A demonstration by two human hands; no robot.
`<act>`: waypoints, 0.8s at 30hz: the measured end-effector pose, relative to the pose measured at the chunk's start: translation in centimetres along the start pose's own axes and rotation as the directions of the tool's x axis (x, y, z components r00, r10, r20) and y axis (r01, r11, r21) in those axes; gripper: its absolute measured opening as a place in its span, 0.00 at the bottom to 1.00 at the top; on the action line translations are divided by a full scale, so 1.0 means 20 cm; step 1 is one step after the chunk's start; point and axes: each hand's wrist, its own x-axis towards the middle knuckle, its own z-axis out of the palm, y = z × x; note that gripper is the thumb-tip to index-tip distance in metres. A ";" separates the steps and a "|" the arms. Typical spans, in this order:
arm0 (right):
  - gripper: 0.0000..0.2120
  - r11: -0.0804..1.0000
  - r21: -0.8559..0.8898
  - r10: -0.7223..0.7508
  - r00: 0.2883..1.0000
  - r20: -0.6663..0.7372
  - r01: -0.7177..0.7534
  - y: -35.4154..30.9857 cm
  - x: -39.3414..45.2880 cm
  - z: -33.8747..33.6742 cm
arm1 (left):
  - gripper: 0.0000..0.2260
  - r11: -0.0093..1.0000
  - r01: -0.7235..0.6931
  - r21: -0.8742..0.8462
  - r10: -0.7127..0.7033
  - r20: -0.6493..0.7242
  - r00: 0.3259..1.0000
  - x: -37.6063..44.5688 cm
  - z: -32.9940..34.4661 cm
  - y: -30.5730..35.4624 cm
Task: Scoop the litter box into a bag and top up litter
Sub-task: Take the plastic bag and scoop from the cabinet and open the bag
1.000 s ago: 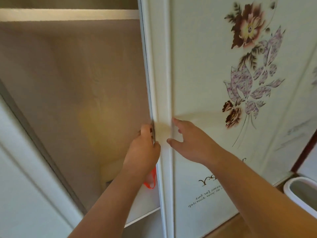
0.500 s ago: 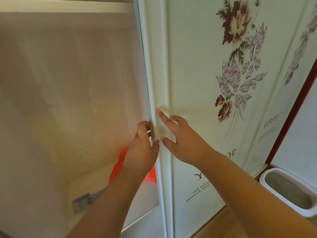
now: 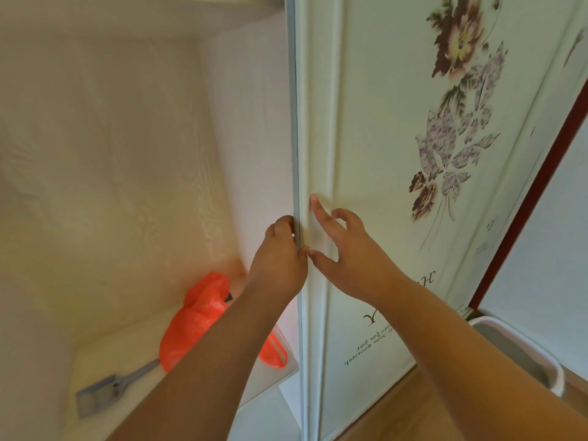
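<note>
My left hand (image 3: pixel 280 259) grips the sliding door's (image 3: pixel 375 138) edge; my right hand (image 3: pixel 346 249) presses it, fingers spread. Inside lie an orange bag (image 3: pixel 194 319) and a grey scoop (image 3: pixel 105 391); the litter box (image 3: pixel 521 351) sits far right.

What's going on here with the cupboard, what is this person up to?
A person is at a cupboard with a sliding door painted with flowers. The left hand grips the door's edge, and the right hand rests fingers on its front. The cupboard is open, and on its shelf lie an orange plastic bag and a grey scoop. Neither has been picked up yet. A white bin stands on the floor to the right.
</note>
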 end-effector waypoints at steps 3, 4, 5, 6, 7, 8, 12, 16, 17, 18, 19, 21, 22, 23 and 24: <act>0.40 1.000 0.010 0.013 1.000 -0.010 -0.013 0.09 0.02 -0.03 | 0.21 1.000 -0.011 0.006 0.011 0.023 1.000 0.05 0.07 0.05; 0.40 1.000 0.010 0.015 1.000 -0.009 -0.015 0.12 0.03 -0.04 | 0.22 1.000 -0.006 0.005 0.006 0.031 1.000 0.06 0.10 0.06; 0.40 1.000 0.009 0.018 1.000 -0.007 -0.018 0.14 0.04 -0.04 | 0.23 1.000 0.003 0.002 -0.003 0.037 0.999 0.07 0.11 0.08; 0.40 1.000 0.006 0.021 1.000 -0.007 -0.021 0.17 0.04 -0.05 | 0.23 1.000 0.011 -0.001 -0.011 0.041 0.999 0.08 0.13 0.09; 0.40 1.000 0.003 0.027 1.000 -0.007 -0.027 0.19 0.05 -0.06 | 0.24 1.000 0.015 -0.003 -0.015 0.045 0.999 0.08 0.14 0.11; 0.40 0.999 0.000 0.034 0.999 -0.010 -0.034 0.21 0.06 -0.06 | 0.24 1.000 0.015 -0.002 -0.015 0.050 0.999 0.09 0.15 0.12; 0.41 0.998 0.033 0.059 0.998 -0.014 -0.059 0.25 0.07 -0.06 | 0.24 1.000 0.014 0.015 -0.015 0.053 0.998 0.13 0.18 0.14; 0.40 0.996 0.052 0.079 0.997 -0.004 -0.079 0.24 0.07 -0.05 | 0.24 1.000 -0.002 0.030 0.000 0.040 0.999 0.12 0.19 0.14; 0.40 0.996 0.047 0.079 0.997 -0.005 -0.078 0.24 0.07 -0.05 | 0.24 1.000 -0.003 0.026 0.002 0.037 0.999 0.12 0.20 0.13; 0.40 0.996 0.042 0.077 0.997 -0.006 -0.077 0.23 0.06 -0.05 | 0.25 1.000 -0.003 0.021 0.003 0.033 0.999 0.12 0.20 0.13; 0.40 0.996 0.040 0.078 0.997 -0.007 -0.078 0.23 0.06 -0.05 | 0.24 1.000 -0.006 0.014 0.006 0.030 1.000 0.13 0.19 0.12; 0.40 0.993 0.052 0.102 0.995 -0.017 -0.101 0.21 0.05 -0.05 | 0.24 1.000 -0.023 -0.004 0.023 0.034 0.999 0.13 0.18 0.10; 0.40 0.992 0.061 0.115 0.992 -0.048 -0.112 0.20 0.04 -0.05 | 0.24 0.999 -0.036 -0.005 0.036 0.044 0.998 0.12 0.17 0.09; 0.39 0.992 0.057 0.120 0.987 -0.105 -0.115 0.18 0.03 -0.04 | 0.24 0.999 -0.054 0.004 0.054 0.052 0.997 0.10 0.16 0.07; 0.37 0.993 0.035 0.117 0.977 -0.180 -0.113 0.16 0.03 -0.03 | 0.25 0.997 -0.072 0.022 0.071 0.056 0.996 0.08 0.14 0.05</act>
